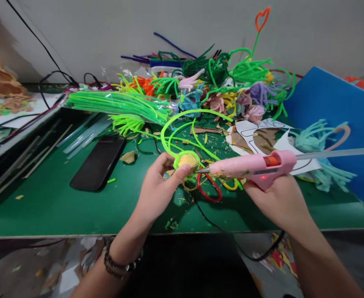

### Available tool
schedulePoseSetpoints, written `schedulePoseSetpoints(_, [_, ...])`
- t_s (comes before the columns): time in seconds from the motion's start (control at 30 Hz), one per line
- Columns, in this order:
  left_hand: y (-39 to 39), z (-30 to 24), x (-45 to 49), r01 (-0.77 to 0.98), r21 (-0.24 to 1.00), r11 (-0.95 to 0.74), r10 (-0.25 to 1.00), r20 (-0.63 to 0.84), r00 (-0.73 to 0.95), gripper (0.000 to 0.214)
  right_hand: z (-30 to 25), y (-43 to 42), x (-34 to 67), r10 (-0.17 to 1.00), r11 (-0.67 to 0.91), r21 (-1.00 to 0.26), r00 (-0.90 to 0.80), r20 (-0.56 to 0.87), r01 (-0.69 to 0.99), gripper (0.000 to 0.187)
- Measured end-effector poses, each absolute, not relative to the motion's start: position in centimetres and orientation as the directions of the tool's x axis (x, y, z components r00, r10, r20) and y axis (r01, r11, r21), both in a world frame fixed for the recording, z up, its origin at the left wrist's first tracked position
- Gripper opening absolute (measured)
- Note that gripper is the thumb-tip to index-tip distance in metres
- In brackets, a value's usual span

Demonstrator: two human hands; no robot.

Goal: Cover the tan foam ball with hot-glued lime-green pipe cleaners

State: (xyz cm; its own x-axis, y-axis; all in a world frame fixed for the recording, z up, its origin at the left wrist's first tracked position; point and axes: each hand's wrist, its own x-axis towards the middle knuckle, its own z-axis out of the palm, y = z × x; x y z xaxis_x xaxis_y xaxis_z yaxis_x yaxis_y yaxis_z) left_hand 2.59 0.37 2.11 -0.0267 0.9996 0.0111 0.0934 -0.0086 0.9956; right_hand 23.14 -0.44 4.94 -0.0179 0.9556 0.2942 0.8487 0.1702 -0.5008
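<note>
My left hand (160, 182) pinches a small tan piece (187, 160) edged with a bright green pipe cleaner (166, 128), whose long loose end arcs up and to the right. My right hand (275, 198) is wrapped around the handle of a pink glue gun (240, 165). The gun's metal nozzle points left, right at the edge of the tan piece; whether it touches cannot be told. A clear glue stick (337, 154) sticks out of its back, and a small red light glows on its side. Beneath the gun lie scissors with a red handle (209, 188).
A black phone (98, 162) lies left on the green table (113, 215), near clear glue sticks (87, 132). Bundles of coloured pipe cleaners (120, 103) pile up along the wall. White paper cutouts (256, 140) and a blue board (331, 124) are at the right. A black cord crosses the front edge.
</note>
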Motion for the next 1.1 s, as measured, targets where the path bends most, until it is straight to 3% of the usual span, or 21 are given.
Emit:
schedulePoseSetpoints(0.23, [0.42, 1.89, 2.59, 0.085, 0.996, 0.003, 0.999, 0.001, -0.044, 0.029, 5.01, -0.39, 23.07, 0.94, 0.235, -0.487, -0.069, 0.333, 0.841, 0.008])
schedulePoseSetpoints(0.8, [0.38, 2.09, 2.86, -0.021, 1.0, -0.017, 0.999, 0.016, -0.05, 0.022, 5.05, -0.54, 22.65, 0.954, 0.202, -0.521, -0.046, 0.298, 0.829, 0.009])
schedulePoseSetpoints(1.1, [0.29, 2.1, 3.03, 0.026, 0.999, -0.038, 0.998, 0.039, -0.053, 0.018, 4.66, -0.6, 22.7, 0.936, 0.261, -0.481, -0.098, 0.338, 0.837, 0.009])
